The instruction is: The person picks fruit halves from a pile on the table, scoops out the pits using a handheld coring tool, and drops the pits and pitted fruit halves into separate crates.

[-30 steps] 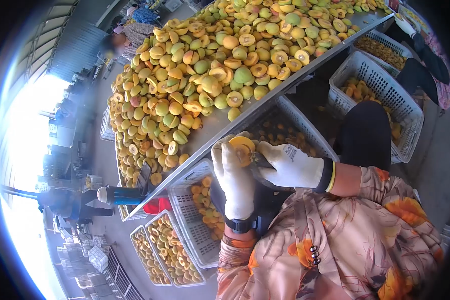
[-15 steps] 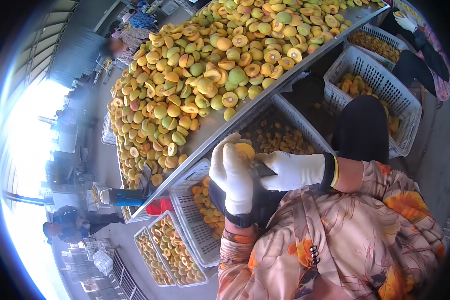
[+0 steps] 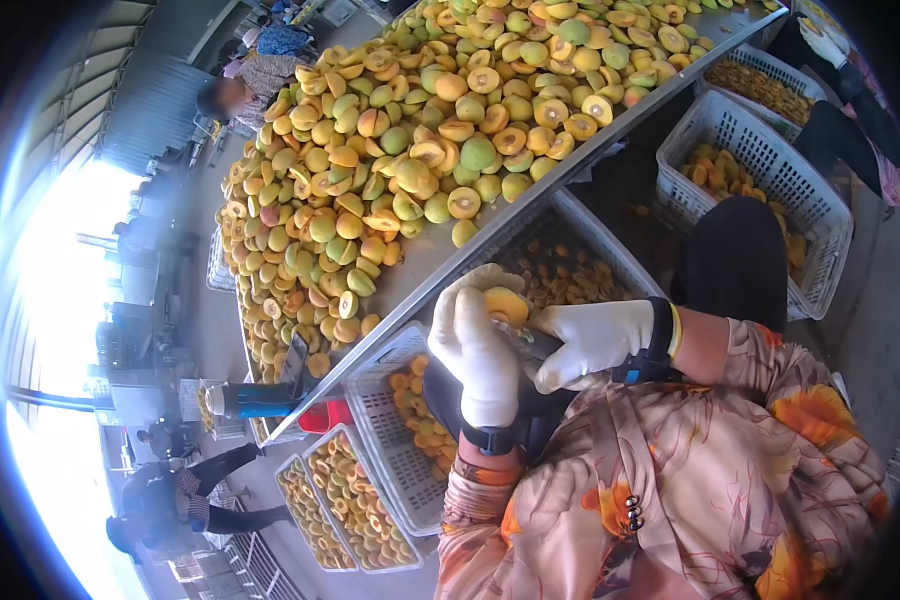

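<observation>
My left hand, in a white glove, is closed around a halved yellow-fleshed stone fruit, looking like an apricot or peach. From the right, my white-gloved right hand grips a dark hand tool; its working end, close against the fruit, cannot be made out clearly. Both hands meet above my lap, near the metal table edge. A large heap of halved fruit in yellow, green and reddish tones covers much of the table.
Below the edge stands a crate with small brownish pieces. White crates of fruit stand left and right, with two shallow trays beyond. A blue bottle and a phone are near the table corner. Other people work nearby.
My hands have shifted slightly right, and the fruit half shows more of its rounded side. The right hand has turned a little. In the background, a walking person has come closer.
</observation>
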Tool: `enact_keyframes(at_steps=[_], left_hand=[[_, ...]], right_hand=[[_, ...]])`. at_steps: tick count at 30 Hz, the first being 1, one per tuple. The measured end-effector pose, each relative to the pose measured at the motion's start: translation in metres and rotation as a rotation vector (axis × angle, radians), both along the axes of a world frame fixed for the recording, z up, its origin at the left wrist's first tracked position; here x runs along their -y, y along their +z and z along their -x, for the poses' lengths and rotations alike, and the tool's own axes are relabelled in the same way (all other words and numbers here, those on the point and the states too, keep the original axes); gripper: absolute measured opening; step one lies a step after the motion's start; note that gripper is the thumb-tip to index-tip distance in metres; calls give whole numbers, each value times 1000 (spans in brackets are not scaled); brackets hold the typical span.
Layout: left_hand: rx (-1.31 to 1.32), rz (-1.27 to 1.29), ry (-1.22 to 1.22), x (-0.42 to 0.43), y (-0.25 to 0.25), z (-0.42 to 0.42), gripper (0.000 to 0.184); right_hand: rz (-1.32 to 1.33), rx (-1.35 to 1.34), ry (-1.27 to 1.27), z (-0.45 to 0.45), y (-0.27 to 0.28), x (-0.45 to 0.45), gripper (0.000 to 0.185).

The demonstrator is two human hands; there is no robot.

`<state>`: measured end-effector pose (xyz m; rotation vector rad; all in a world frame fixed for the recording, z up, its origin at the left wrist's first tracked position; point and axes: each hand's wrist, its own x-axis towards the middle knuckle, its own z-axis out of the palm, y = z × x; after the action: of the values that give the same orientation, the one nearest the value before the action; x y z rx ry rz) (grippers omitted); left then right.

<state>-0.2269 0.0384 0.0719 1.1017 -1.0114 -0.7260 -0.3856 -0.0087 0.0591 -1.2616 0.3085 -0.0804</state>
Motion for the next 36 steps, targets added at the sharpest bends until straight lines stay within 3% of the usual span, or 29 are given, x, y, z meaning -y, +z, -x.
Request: enact_keyframes(at_steps=[3,6,9,11,12,14,19,28,31,34,36], left_hand=[[108,49,60,3,-4,-1,39],[-123,-29,-112,0,4,0,39],[-233,-59,-96,2,-4,5,40],[59,63,35,7,-16,0,41],[206,124,101,10,-21,-3,41],[168,91,67,8,-25,-9,40],[-193,-115,-56,8,-8,-1,46],[-375,-179,-221,14,-16,-13,46],[-309,-156,-188,20,-24,-17,45],[-16,-71,127,23,-33,-12,45],[22,-30,165,26,-38,-12,41]], right_hand=[[-52,-4,34,-4,-7,3,16],[-377,56,85,-1,-16,5,14],[-465,42,169,5,-24,18,19],[87,175,-118,-8,-34,9,18],[166,156,-136,-9,-35,9,20],[323,112,-171,-13,-37,10,22],[-11,-25,52,-9,-19,22,17],[-468,30,155,-8,-35,32,13],[-138,2,57,-15,-41,36,15],[59,-63,-49,-18,-30,35,19],[34,-62,-85,-22,-23,29,22]])
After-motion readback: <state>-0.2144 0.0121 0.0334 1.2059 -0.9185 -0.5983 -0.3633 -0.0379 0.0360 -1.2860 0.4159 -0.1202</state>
